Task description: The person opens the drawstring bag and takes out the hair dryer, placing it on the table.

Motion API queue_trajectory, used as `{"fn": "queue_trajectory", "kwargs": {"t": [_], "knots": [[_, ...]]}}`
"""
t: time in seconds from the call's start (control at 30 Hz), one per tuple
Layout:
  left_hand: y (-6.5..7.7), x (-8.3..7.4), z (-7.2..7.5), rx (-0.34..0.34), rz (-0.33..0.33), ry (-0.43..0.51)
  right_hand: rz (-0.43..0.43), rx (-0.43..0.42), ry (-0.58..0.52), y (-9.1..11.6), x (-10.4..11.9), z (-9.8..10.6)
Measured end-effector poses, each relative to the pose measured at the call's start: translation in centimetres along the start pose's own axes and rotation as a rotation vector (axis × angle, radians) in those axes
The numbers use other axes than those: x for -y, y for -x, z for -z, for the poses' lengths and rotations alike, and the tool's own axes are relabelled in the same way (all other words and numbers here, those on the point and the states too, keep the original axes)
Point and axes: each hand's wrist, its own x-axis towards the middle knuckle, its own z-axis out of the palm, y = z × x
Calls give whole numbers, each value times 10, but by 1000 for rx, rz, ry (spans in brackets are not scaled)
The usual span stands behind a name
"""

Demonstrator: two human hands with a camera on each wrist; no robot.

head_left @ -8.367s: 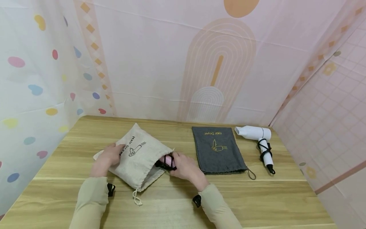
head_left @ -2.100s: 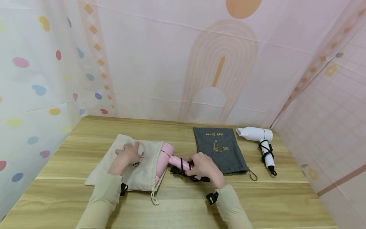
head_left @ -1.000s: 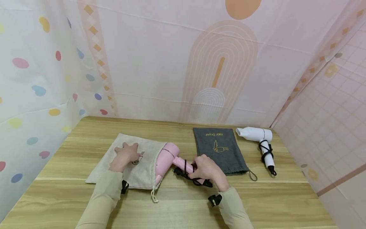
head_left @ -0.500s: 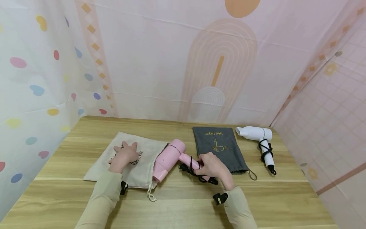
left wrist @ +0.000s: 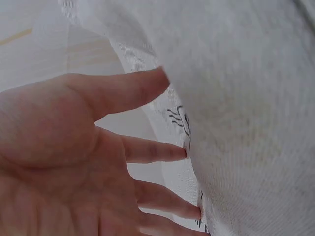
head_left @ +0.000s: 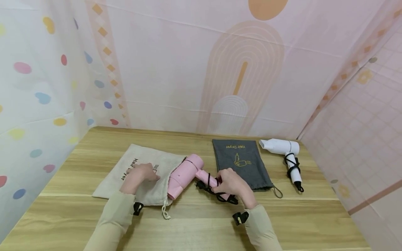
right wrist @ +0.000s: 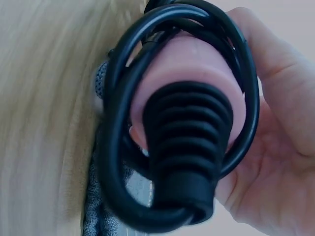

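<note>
My right hand (head_left: 230,183) grips the handle of a pink hair dryer (head_left: 183,174), whose black cord (right wrist: 115,147) is wound around it. The dryer's nozzle end lies at the mouth of a beige drawstring bag (head_left: 116,174) printed with a dryer picture; the tip is partly hidden by the cloth. On the bag's printed side rests my left hand (head_left: 139,176). The left wrist view shows its fingers (left wrist: 155,150) extended, their tips at the cloth. From the right wrist view, my right fingers curl round the pink handle behind the black cord sleeve (right wrist: 184,132).
A dark grey drawstring bag (head_left: 240,174) lies flat beyond my right hand. To its right sits a white hair dryer (head_left: 279,146) with a wound black cord. Everything lies on a wooden table (head_left: 194,230) backed by patterned curtains.
The pink dryer, earlier mostly inside the beige bag, has slid rightward out of its mouth with my right hand. The bag has turned and flattened; my left hand has shifted slightly along it.
</note>
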Motion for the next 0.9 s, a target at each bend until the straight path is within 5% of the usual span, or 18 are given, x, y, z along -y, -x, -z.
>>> {"fn": "queue_trajectory", "kwargs": {"t": [0.2,0.6,0.9], "knots": [[-3,-1,-4,-12,6,-7,-34,31,-17,0,1,-1],[-7,3,-9,-66,-20,13,75,-63,2,9,-12,8],[-8,7,-13,-33,21,172,114,-167,-8,12,-19,20]]}}
